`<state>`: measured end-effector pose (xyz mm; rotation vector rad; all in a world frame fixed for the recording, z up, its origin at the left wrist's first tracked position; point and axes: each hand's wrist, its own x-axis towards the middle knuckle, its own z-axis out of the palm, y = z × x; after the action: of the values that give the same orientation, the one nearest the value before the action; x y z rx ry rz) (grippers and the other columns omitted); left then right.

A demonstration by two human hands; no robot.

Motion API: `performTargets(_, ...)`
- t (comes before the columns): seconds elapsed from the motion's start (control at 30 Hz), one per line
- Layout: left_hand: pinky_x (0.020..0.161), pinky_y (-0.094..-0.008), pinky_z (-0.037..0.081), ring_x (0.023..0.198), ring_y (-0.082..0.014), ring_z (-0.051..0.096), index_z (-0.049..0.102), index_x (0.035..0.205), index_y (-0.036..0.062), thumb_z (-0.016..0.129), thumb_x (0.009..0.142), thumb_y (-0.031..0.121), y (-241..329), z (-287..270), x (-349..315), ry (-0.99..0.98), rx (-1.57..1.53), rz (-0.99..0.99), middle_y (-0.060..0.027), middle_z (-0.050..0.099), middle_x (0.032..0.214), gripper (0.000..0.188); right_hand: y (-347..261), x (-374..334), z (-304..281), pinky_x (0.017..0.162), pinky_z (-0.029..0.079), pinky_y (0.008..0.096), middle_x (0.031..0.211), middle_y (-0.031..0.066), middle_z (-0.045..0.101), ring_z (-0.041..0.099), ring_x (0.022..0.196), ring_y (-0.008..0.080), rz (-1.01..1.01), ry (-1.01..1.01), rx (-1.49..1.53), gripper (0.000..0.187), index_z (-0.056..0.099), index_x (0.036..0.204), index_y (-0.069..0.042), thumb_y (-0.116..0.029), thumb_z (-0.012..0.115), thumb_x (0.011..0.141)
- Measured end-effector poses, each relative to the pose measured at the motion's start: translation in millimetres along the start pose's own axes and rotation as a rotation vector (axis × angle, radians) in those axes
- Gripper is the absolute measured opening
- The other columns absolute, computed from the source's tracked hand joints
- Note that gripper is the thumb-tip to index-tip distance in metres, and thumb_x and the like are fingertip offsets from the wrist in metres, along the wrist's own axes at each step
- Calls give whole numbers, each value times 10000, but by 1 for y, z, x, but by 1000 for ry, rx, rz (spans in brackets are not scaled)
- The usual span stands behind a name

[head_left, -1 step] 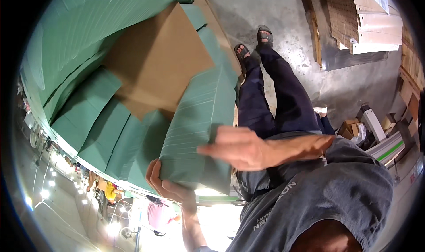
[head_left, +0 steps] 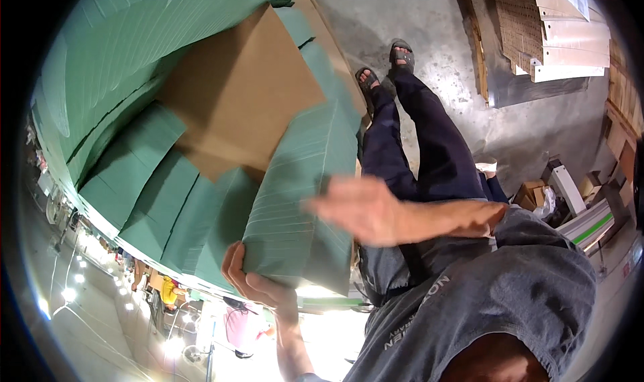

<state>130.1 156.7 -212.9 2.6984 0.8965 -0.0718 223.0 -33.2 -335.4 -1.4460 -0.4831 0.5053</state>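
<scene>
A long block that looks like a stack of thin green sheets, pale lines along its side, lies nearest me. My left hand grips its near left end, fingers round the outer corner and thumb against the end. Over the block's right side is my right hand, smeared by motion; whether it touches the block and how its fingers are set is unclear. More green stacks stand left of the block, around a brown cardboard sheet.
Tall green stacks rise along the far left. Flat pale perforated panels are piled at the far right on the concrete floor. Cardboard boxes sit at the right. A person in pink is beyond my left arm.
My right hand has shifted slightly away from me along the green block. My left hand and the block have stayed in place.
</scene>
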Motion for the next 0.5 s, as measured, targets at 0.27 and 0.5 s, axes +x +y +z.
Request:
performTargets(0.27, 923, -488, 487, 1112, -306, 576, 617, 1118, 14, 189, 1055, 463, 8, 8, 3, 2, -26, -10, -153, 596, 1172, 624, 241, 6, -36, 790, 537, 419, 981, 226, 694, 665, 906, 405, 528, 75, -377, 248, 736, 1092, -10, -87, 657, 870)
performTargets(0.5, 915, -498, 473, 1080, -338, 571, 622, 1114, -19, 274, 1055, 386, -7, -2, -1, 25, -36, 44, -177, 607, 1145, 537, 39, 16, -13, 712, 517, 420, 876, 185, 615, 625, 826, 374, 315, -61, -57, 264, 716, 1109, 11, -24, 679, 850)
